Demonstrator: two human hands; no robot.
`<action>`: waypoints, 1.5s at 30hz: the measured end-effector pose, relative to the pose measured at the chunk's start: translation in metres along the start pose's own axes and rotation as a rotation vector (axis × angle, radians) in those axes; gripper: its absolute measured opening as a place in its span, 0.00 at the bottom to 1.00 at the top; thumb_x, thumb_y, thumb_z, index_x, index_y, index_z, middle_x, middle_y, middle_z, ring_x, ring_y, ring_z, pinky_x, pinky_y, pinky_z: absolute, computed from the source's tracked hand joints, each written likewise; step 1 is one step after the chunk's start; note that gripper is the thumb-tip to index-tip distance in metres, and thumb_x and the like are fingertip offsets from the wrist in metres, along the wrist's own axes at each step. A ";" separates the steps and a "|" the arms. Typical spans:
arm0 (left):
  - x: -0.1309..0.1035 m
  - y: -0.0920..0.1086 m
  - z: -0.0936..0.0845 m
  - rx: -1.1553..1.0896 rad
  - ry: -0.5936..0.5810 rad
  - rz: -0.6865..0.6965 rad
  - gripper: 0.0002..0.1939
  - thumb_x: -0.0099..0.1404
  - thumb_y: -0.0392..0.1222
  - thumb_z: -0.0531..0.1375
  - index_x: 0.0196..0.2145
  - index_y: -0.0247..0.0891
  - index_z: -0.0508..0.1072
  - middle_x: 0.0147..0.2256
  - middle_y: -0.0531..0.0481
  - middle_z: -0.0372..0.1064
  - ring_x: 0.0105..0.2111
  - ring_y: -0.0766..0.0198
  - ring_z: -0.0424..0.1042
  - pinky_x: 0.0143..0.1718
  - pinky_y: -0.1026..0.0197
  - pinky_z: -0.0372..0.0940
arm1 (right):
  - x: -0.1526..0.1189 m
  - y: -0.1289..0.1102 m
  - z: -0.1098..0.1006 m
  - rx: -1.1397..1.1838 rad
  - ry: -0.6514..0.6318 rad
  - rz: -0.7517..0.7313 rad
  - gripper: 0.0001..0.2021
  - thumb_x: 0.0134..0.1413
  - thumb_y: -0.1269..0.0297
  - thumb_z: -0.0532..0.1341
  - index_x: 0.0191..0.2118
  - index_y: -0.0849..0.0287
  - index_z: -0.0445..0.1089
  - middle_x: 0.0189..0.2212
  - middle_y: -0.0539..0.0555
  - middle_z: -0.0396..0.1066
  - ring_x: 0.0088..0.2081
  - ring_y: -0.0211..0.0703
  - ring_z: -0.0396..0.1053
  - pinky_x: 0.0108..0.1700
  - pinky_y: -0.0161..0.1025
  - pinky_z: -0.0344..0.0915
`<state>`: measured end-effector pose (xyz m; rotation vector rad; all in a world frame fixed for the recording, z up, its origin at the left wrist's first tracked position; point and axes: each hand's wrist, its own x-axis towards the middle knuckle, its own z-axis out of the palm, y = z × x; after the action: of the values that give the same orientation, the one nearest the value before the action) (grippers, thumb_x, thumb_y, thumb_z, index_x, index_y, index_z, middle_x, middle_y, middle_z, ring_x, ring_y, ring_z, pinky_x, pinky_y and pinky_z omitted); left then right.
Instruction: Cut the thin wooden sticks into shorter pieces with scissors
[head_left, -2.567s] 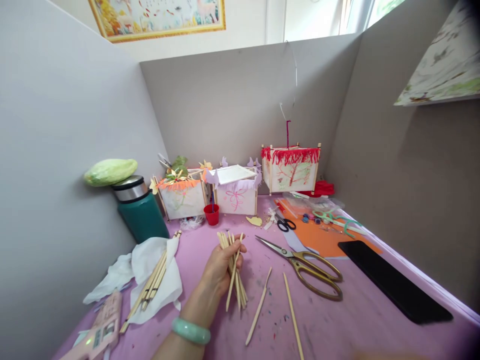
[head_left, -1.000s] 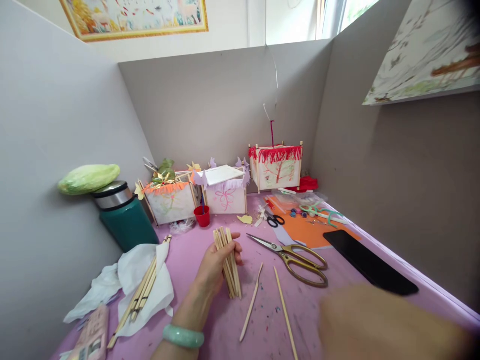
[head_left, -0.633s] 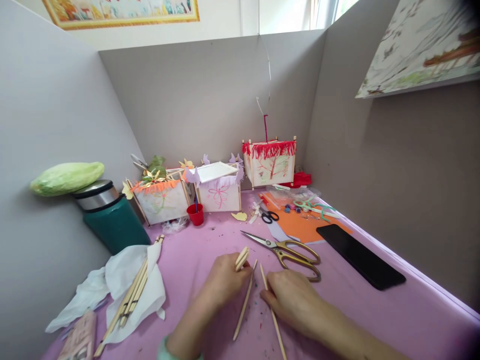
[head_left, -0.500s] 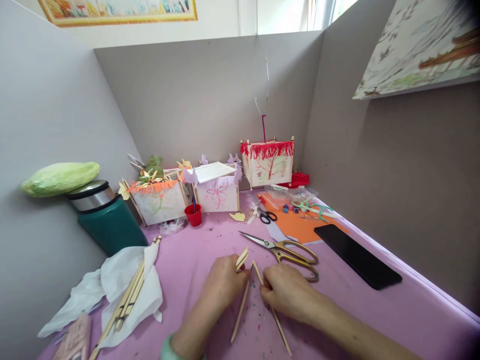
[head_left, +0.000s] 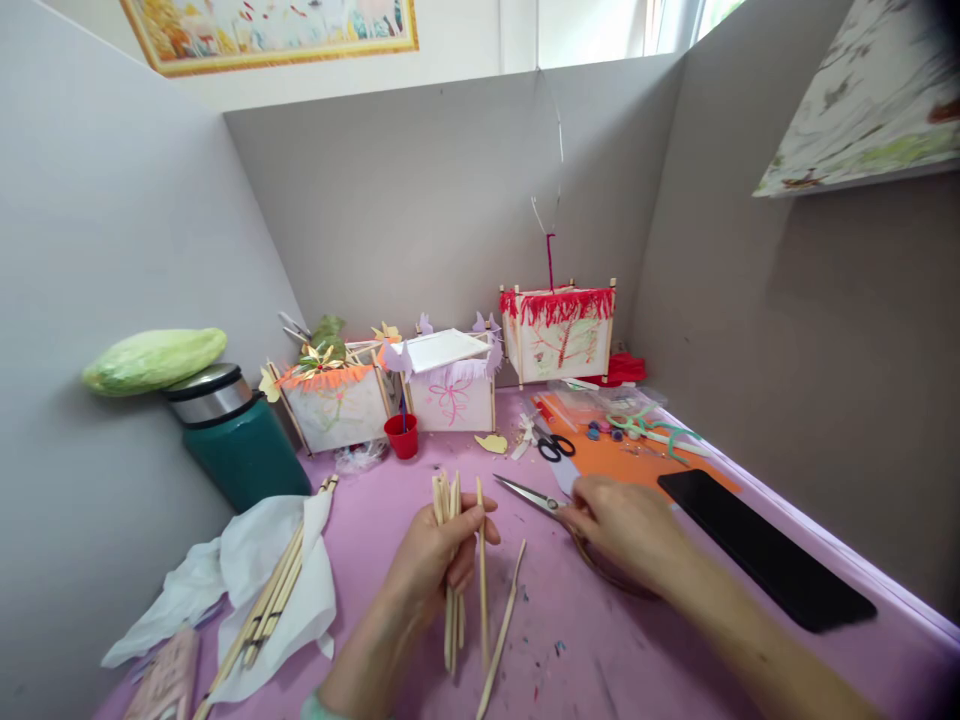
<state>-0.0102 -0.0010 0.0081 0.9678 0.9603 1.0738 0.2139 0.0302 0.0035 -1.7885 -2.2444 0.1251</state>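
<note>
My left hand (head_left: 433, 555) grips a bundle of thin wooden sticks (head_left: 450, 500), held nearly upright above the purple table (head_left: 660, 650). One more loose stick (head_left: 504, 625) lies on the table just right of that hand. My right hand (head_left: 626, 525) rests over the handles of the gold scissors (head_left: 529, 493); only the blades stick out to its left. Whether the fingers are through the handles is hidden.
Three paper lanterns (head_left: 559, 335) stand along the back wall with a small red cup (head_left: 403, 437). A green flask (head_left: 232, 440) and white tissue with more sticks (head_left: 274, 590) lie left. A black phone (head_left: 765, 560), orange paper (head_left: 637, 465) and small black scissors (head_left: 555, 446) lie right.
My right hand picked a stick off the table, passed it into the left hand's bundle, then moved right onto the gold scissors. The left hand raised the bundle upright.
</note>
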 end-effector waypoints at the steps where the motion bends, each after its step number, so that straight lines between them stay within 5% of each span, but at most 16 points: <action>1: 0.000 0.001 -0.001 -0.012 0.005 -0.009 0.18 0.57 0.45 0.62 0.43 0.32 0.70 0.26 0.52 0.73 0.09 0.79 0.47 0.11 0.68 0.42 | 0.000 0.012 -0.001 -0.047 -0.037 0.029 0.11 0.54 0.56 0.58 0.30 0.59 0.69 0.31 0.57 0.72 0.33 0.50 0.69 0.30 0.38 0.51; 6: 0.003 -0.002 -0.003 -0.020 0.061 -0.033 0.26 0.57 0.40 0.59 0.53 0.32 0.66 0.20 0.55 0.69 0.09 0.77 0.45 0.12 0.69 0.41 | -0.006 0.035 0.007 0.002 -0.181 -0.014 0.06 0.52 0.64 0.57 0.35 0.59 0.67 0.35 0.58 0.72 0.35 0.49 0.70 0.32 0.38 0.55; 10: 0.007 -0.009 -0.005 0.022 0.082 -0.034 0.25 0.59 0.45 0.59 0.54 0.33 0.67 0.19 0.57 0.67 0.09 0.77 0.45 0.12 0.68 0.40 | -0.004 0.029 0.016 0.125 -0.158 -0.007 0.14 0.50 0.67 0.57 0.45 0.60 0.66 0.34 0.58 0.73 0.34 0.50 0.70 0.33 0.39 0.56; 18: 0.005 -0.006 -0.004 0.007 0.144 0.006 0.27 0.56 0.47 0.63 0.51 0.32 0.70 0.17 0.56 0.66 0.10 0.77 0.47 0.12 0.68 0.40 | -0.004 0.007 0.011 1.053 -0.185 -0.012 0.27 0.50 0.54 0.61 0.55 0.56 0.59 0.30 0.48 0.65 0.25 0.36 0.63 0.26 0.34 0.61; 20: 0.005 -0.005 -0.003 -0.037 0.138 0.003 0.26 0.56 0.48 0.63 0.50 0.31 0.70 0.15 0.58 0.64 0.09 0.76 0.47 0.12 0.68 0.40 | -0.010 -0.002 0.008 0.984 -0.223 -0.106 0.24 0.50 0.53 0.62 0.52 0.55 0.63 0.28 0.46 0.64 0.25 0.36 0.61 0.27 0.34 0.59; 24: 0.008 -0.007 -0.003 -0.087 0.130 0.013 0.26 0.54 0.50 0.64 0.47 0.30 0.70 0.12 0.62 0.57 0.08 0.75 0.46 0.10 0.68 0.42 | -0.017 -0.010 0.005 0.666 -0.105 -0.244 0.14 0.55 0.55 0.61 0.46 0.54 0.67 0.27 0.46 0.65 0.27 0.38 0.61 0.31 0.36 0.58; 32: 0.011 -0.010 -0.004 -0.085 0.153 0.085 0.20 0.52 0.54 0.66 0.31 0.37 0.65 0.13 0.62 0.58 0.08 0.76 0.47 0.10 0.69 0.44 | -0.018 -0.010 0.008 0.439 -0.033 -0.245 0.24 0.43 0.55 0.70 0.46 0.55 0.65 0.38 0.51 0.69 0.36 0.43 0.67 0.37 0.38 0.61; 45: 0.008 -0.008 -0.001 -0.012 0.164 0.118 0.22 0.51 0.57 0.66 0.28 0.38 0.63 0.13 0.63 0.56 0.08 0.77 0.46 0.09 0.69 0.45 | -0.023 -0.016 0.009 0.281 0.024 -0.270 0.23 0.49 0.45 0.65 0.46 0.55 0.65 0.36 0.53 0.69 0.35 0.46 0.67 0.35 0.40 0.61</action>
<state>-0.0081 0.0054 -0.0011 0.9464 1.0387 1.2729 0.2013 0.0050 -0.0055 -1.3267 -2.2929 0.3436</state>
